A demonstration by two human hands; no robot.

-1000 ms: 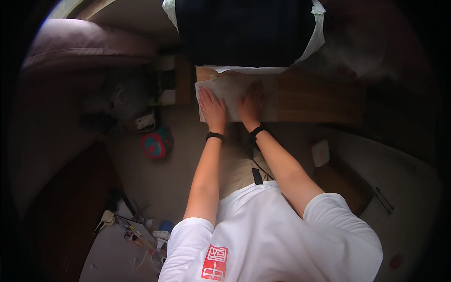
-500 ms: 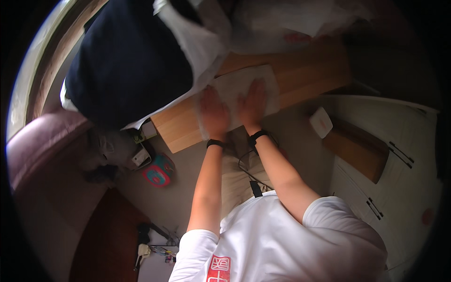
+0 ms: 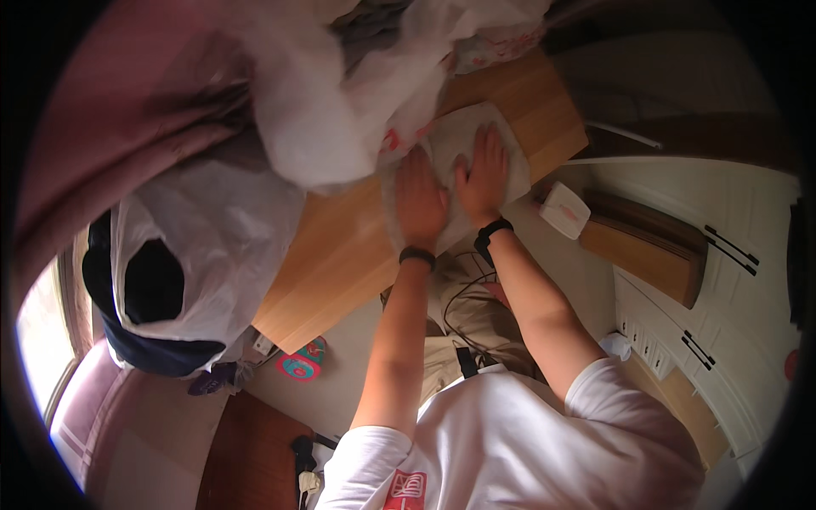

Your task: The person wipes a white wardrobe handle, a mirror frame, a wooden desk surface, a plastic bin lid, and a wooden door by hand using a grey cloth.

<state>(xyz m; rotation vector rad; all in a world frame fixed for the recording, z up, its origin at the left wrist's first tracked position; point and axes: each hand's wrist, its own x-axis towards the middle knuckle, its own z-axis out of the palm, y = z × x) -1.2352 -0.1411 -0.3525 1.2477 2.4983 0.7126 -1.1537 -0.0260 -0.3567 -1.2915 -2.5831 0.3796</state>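
Observation:
A pale grey cloth (image 3: 455, 134) is spread over a light wooden tabletop (image 3: 331, 246). Both of my hands lie palm down on it, side by side, fingers stretched out toward the far edge. My left hand (image 3: 421, 200) presses on the cloth's left part, close to a white plastic bag (image 3: 310, 119) that bulges over the table. My right hand (image 3: 484, 174) rests on the right part with its thumb held apart. Neither hand grips anything. Each wrist wears a dark band.
At the left, a translucent bag (image 3: 221, 242) with dark fabric overhangs the table. A teal and pink round-ended object (image 3: 302, 361) is on the floor below. To the right are a brown box (image 3: 642, 255), a white lid-like piece (image 3: 565, 211) and white cabinets (image 3: 731, 310). Cables cross my lap.
The view has turned, so the table and bags appear shifted and the dark fabric sits lower left. Both hands stay flat on the cloth; they are sharper now.

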